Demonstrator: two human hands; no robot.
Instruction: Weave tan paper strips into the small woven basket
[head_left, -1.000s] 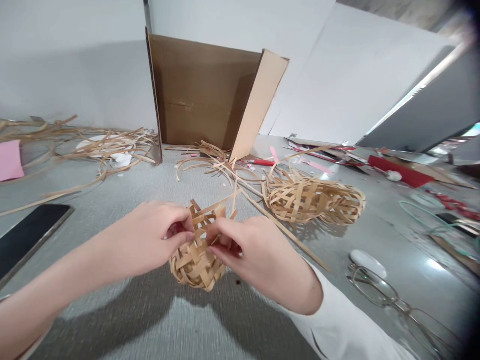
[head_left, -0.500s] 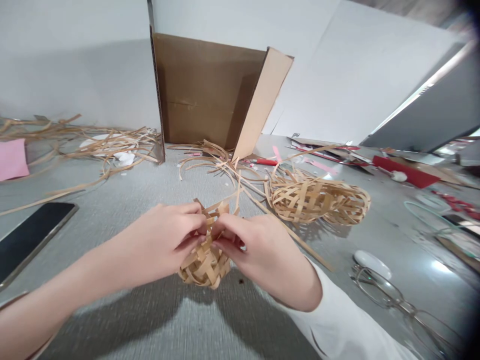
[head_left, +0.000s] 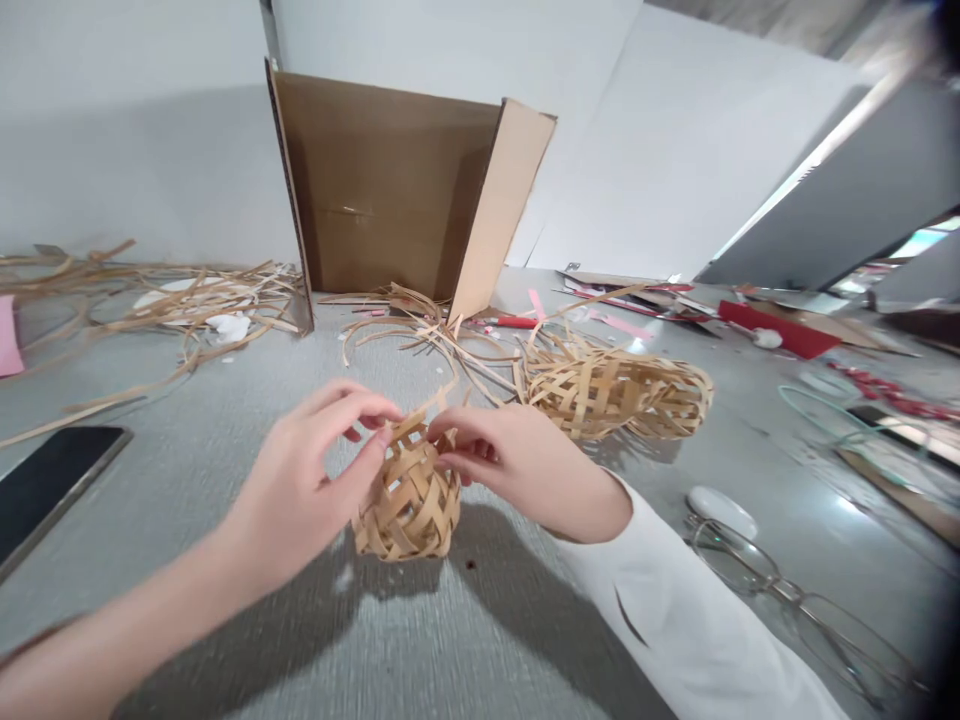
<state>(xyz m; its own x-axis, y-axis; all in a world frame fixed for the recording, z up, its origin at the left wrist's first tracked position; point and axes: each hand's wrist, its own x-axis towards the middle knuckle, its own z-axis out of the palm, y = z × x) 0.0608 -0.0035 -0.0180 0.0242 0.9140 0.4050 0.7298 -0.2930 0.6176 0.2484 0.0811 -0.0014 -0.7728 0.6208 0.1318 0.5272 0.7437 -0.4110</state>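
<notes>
Directly between both hands, on the near side of the fingertips, we find the small woven basket (head_left: 409, 510). We treat the following relation as governing: the worked edge is at the basket's top, with the left hand (head_left: 300, 480) at its upper left and the right hand (head_left: 517, 455) at its upper right. Neither hand is clearly nearer; both meet the edge from opposite sides. The body narrows toward the top and shows no pronounced long axis. We cannot tell whether its base touches the tabletop (head_left: 465, 650) or sits just above it.

Grip status: the right grip is pinched, thumb against finger, on the basket's upper right edge. The left thumb and forefinger are close together at the upper left edge; we cannot tell whether a strip is clamped between them.

Obstructions: strip ends (head_left: 439, 403) project upward between the two sets of fingertips and, in our judgement, restrict access there. Beyond the basket we note loose strips (head_left: 450, 345) in front of the cardboard box (head_left: 375, 200). A larger woven piece (head_left: 600, 395) lies on its side just past the right hand, its length running left to right, which we judge limits room on that side. The phone (head_left: 60, 485) at far left and the glasses (head_left: 787, 590) right of the sleeve (head_left: 675, 610) lie well apart from the work.
</notes>
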